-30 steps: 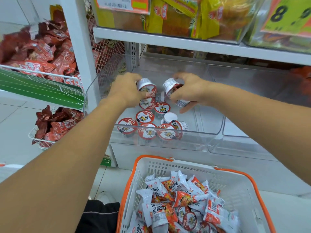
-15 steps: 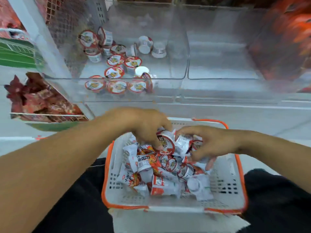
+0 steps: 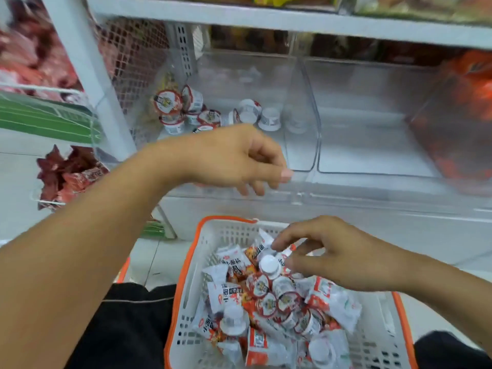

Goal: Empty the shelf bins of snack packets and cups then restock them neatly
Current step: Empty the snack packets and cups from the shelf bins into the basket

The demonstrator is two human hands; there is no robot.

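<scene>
A clear shelf bin holds several small red-lidded snack cups scattered at its back left, some upright and some tipped over. My left hand hangs in front of that bin's front wall, fingers loosely curled, with nothing in it. Below, a white basket with an orange rim is piled with snack packets and more cups. My right hand hovers over the basket's far side with spread fingers, just above a white upturned cup; it grips nothing.
A second clear bin stands to the right, with orange packets behind its right wall. Left of the white shelf post, wire baskets hold red packets. A shelf board runs overhead.
Both hands took cups from the bin and put them in the basket. Since then my left hand has risen to the bin front and my right hand has lifted off the pile.
</scene>
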